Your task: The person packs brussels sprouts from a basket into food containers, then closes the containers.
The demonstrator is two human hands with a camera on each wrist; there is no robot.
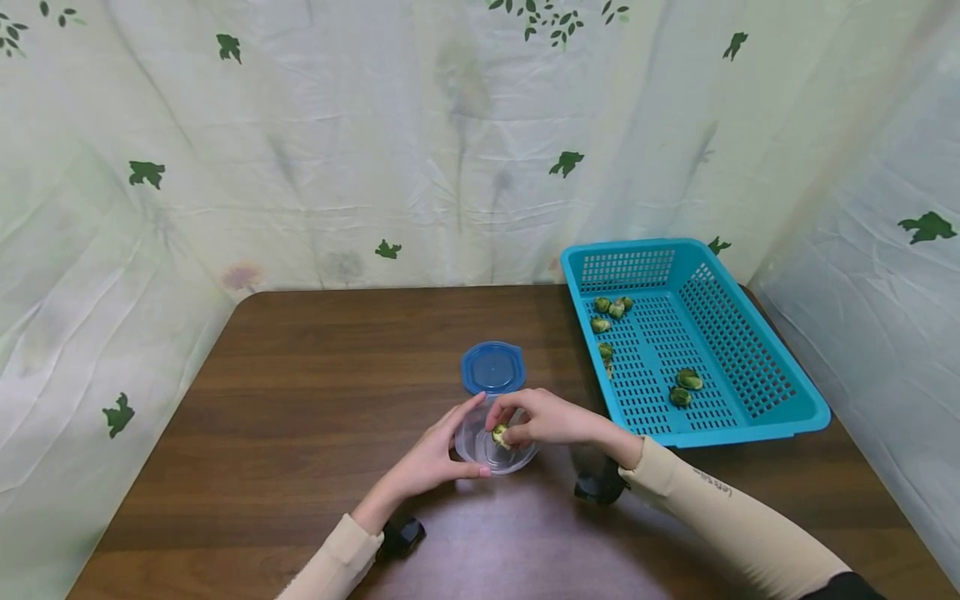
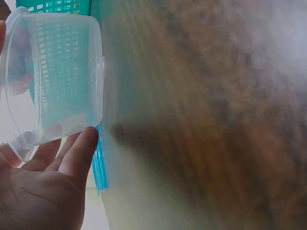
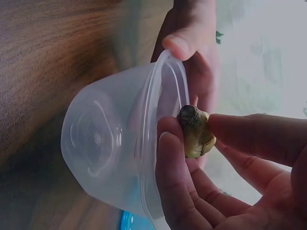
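Note:
A small clear plastic tub [image 1: 480, 454] stands on the table with its mouth up. My left hand [image 1: 427, 463] holds it from the left, the thumb [image 3: 178, 45] at the rim and the fingers against the far wall. Over the tub's mouth, my right hand [image 1: 553, 418] pinches a Brussels sprout [image 3: 195, 133] between thumb and fingers. The sprout is yellow-green with a dark brown cut end. Inside the tub, the right wrist view shows a bare bottom. Just behind it lies a round blue lid [image 1: 493, 367].
At the right stands a turquoise slotted basket [image 1: 813, 408] with several Brussels sprouts [image 1: 689, 379] in it, some along its left wall. The brown wooden table [image 1: 300, 375] reaches back to a pale leaf-print curtain [image 1: 337, 125].

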